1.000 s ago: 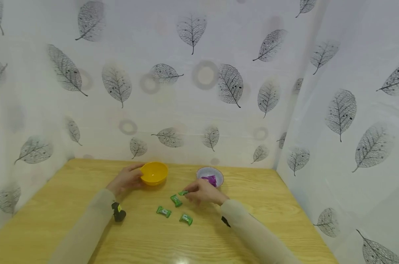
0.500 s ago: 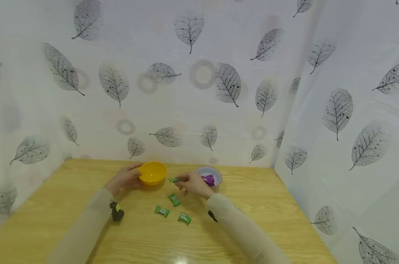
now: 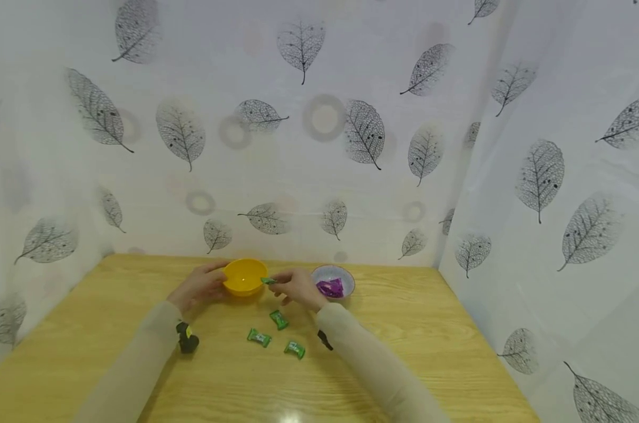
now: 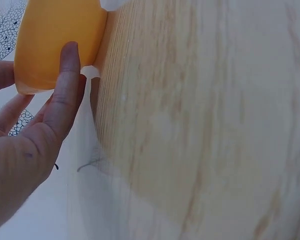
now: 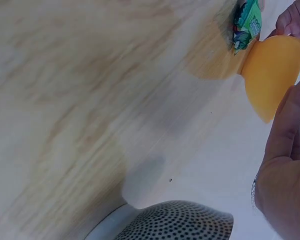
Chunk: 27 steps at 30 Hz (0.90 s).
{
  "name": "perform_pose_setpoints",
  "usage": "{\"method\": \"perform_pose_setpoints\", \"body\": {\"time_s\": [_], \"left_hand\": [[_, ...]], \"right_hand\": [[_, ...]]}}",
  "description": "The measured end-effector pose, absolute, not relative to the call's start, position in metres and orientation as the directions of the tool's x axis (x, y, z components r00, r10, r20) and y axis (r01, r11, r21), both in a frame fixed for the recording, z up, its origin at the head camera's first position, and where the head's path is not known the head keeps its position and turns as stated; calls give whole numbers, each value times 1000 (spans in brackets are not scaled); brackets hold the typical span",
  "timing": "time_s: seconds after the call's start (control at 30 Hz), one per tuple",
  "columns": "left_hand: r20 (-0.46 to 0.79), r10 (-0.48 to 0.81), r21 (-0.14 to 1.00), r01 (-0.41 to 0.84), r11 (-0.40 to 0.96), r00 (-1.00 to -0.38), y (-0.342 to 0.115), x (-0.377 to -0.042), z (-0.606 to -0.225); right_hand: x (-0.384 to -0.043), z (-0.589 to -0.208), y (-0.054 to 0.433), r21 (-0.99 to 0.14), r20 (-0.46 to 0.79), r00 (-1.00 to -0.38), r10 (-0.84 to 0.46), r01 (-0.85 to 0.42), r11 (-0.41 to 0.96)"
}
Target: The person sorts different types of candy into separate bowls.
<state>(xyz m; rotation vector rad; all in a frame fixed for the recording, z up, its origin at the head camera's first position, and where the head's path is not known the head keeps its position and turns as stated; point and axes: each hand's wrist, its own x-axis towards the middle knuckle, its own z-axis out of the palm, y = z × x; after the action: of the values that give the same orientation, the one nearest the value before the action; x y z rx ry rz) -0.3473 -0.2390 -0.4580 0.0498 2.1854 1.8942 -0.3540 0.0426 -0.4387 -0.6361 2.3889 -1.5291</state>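
Observation:
My left hand (image 3: 200, 286) holds the yellow bowl (image 3: 245, 294) by its left side, thumb at the rim and fingers against the outer wall, as the left wrist view also shows. At the bowl's right rim my right hand (image 3: 298, 289) pinches a green-wrapped candy (image 3: 268, 281) between thumb and fingers. Three more candies in green wrappers lie on the table in front: one (image 3: 279, 319) nearest the bowl, one (image 3: 258, 338) to the left and one (image 3: 295, 350) to the right. In the right wrist view the pinched candy is mostly hidden behind the fingers.
Just beyond my right wrist stands a small pale patterned bowl (image 3: 334, 267) with purple wrapped sweets (image 3: 331, 288) inside. Its dotted outer wall (image 5: 177, 222) shows in the right wrist view. A leaf-printed curtain (image 3: 298, 158) rises behind the wooden table (image 3: 430, 352).
My right hand has lifted a green candy off the table and carried it left and away from me to the yellow bowl's rim. The left hand keeps hold of the bowl.

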Motion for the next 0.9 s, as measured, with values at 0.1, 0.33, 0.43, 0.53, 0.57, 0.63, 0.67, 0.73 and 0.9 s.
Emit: {"method": "perform_pose_setpoints", "body": {"time_s": [0.1, 0.33, 0.43, 0.53, 0.57, 0.63, 0.67, 0.73, 0.9], "left_hand": [[-157, 185, 980, -129, 153, -970, -239, -349, -459], [-157, 200, 981, -129, 146, -967, -238, -349, -458], [-158, 198, 981, -129, 148, -967, -238, -349, -459], [-154, 199, 980, -123, 159, -968, -238, -348, -459], [-154, 197, 980, -123, 159, -968, -238, -348, -459], [-153, 196, 980, -124, 156, -969, -238, -348, -459], [-153, 197, 980, -124, 154, -968, -237, -349, -459], [-156, 193, 981, -130, 140, -969, -237, -349, -460], [-157, 191, 981, -130, 147, -969, -236, -348, -459]], "right_hand": [[-356, -438, 39, -904, 45, -874, -484, -242, 352], [-355, -435, 27, -911, 44, -876, -480, -233, 342], [-354, -434, 22, -917, 53, -872, -487, -235, 322], [-353, -433, 17, -916, 65, -871, -486, -245, 318], [-353, -433, 16, -912, 70, -871, -486, -253, 322], [-354, -433, 14, -899, 81, -870, -486, -275, 342], [-354, -433, 14, -892, 84, -870, -485, -282, 352], [-355, -433, 14, -879, 89, -866, -493, -301, 370], [-357, -435, 17, -862, 93, -848, -522, -331, 385]]}}
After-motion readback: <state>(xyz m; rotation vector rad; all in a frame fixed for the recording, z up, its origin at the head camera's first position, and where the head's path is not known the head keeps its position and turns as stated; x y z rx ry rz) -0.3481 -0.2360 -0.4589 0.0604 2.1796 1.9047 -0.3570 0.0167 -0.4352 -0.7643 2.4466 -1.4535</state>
